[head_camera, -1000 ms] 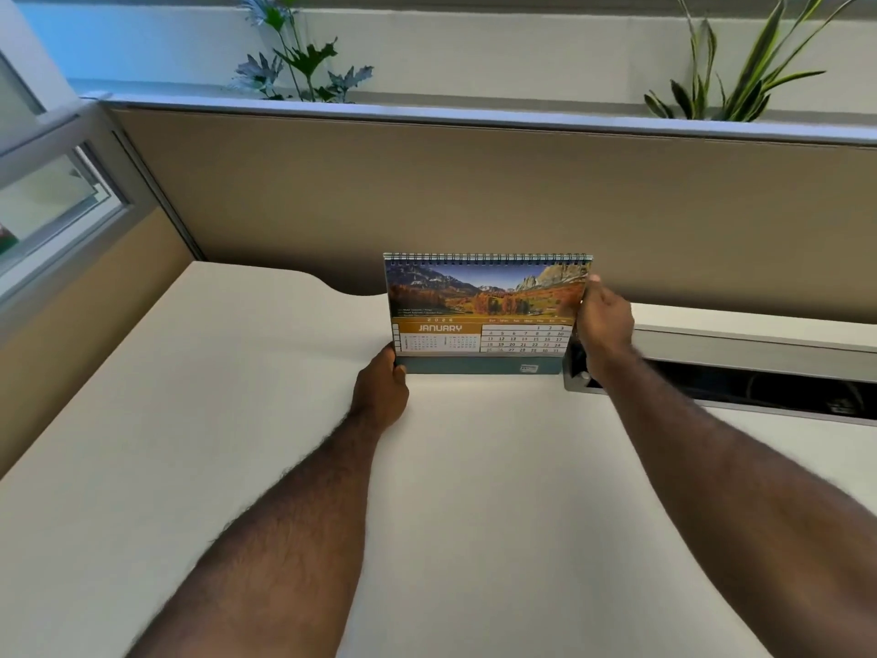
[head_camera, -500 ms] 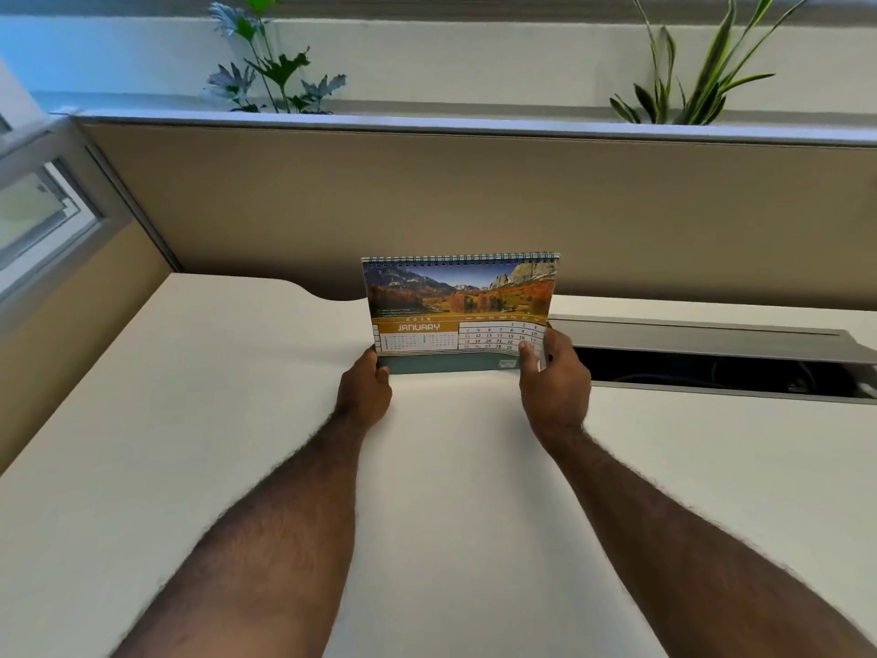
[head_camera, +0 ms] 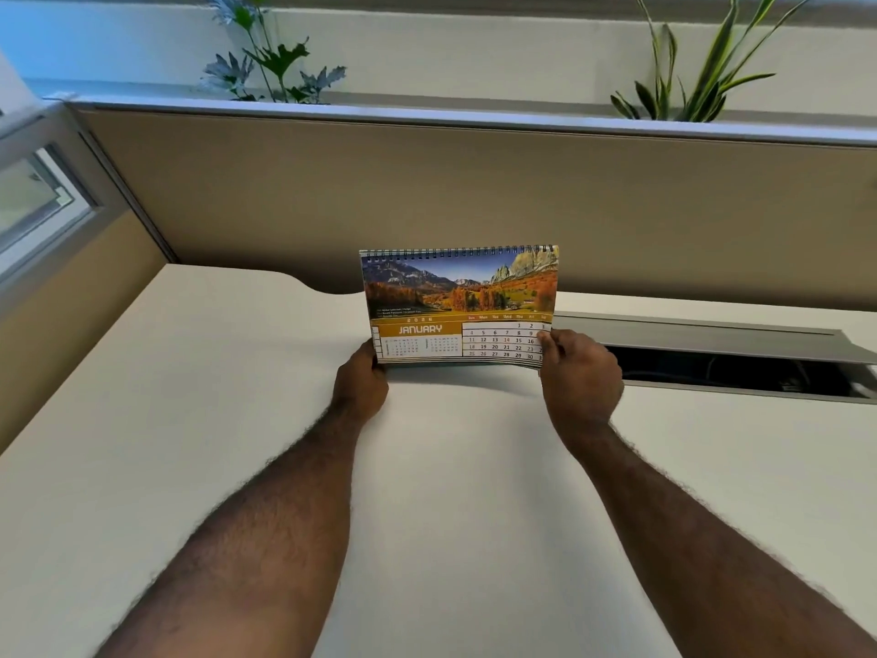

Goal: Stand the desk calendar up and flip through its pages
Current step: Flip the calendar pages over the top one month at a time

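A spiral-bound desk calendar (head_camera: 455, 301) stands upright near the back of the white desk (head_camera: 190, 444), showing the January page with an autumn mountain photo. My left hand (head_camera: 359, 387) holds its lower left corner at the base. My right hand (head_camera: 580, 377) pinches the lower right corner of the January page, thumb on the front, and the page's bottom edge is lifted off the base, which it now hides.
An open cable tray (head_camera: 721, 368) with a raised grey lid is cut into the desk right of the calendar. A beige partition (head_camera: 474, 192) runs behind, with two plants (head_camera: 270, 54) above it. A window (head_camera: 33, 201) is at left.
My right hand came down from the calendar's upper right edge to its lower right corner and took hold of the January page, lifting its bottom edge. My left hand stayed at the base.
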### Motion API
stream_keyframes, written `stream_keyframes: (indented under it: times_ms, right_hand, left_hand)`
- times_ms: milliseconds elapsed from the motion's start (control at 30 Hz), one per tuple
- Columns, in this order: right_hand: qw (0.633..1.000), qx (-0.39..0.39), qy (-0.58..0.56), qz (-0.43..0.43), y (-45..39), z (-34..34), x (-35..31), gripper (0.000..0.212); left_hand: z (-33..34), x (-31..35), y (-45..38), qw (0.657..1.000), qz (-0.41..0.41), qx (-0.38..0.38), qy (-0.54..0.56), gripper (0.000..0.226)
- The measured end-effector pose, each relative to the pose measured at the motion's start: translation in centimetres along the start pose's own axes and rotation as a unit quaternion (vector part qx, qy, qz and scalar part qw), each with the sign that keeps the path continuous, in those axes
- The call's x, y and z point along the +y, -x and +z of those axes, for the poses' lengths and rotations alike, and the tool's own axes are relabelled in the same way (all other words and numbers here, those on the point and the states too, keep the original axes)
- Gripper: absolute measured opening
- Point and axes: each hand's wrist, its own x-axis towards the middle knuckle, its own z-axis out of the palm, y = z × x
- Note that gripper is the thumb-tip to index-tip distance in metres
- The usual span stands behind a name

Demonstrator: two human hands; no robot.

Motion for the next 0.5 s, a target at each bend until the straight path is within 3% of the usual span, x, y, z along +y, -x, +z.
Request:
stream_keyframes:
  times_ms: [167,267,367,467,500]
  right_hand:
    - [0.997,-0.002,-0.07,0.026,0.3,-2.0,-0.7,0.02]
    - [0.991,-0.034,-0.128,0.012,0.0,-3.6,-1.5,0.023]
    - [0.986,-0.089,-0.139,-0.006,-1.0,-5.3,-2.0,0.01]
    - [0.948,-0.166,-0.267,0.055,-2.1,-7.0,-2.2,0.016]
    - [0.93,-0.177,-0.316,0.066,-2.5,-7.5,-2.3,0.019]
  left_hand:
    - [-0.2,0.0,0.5,1.0,0.008,0.004,0.017,0.033]
    - [-0.2,0.1,0.5,1.0,0.004,0.009,0.017,0.031]
    - [0.0,-0.2,0.2,1.0,-0.001,0.014,0.005,0.027]
    - [-0.1,-0.4,0.2,0.997,-0.026,0.026,0.071,0.005]
    - [0.0,-0.5,0.0,0.995,-0.043,0.034,0.078,0.012]
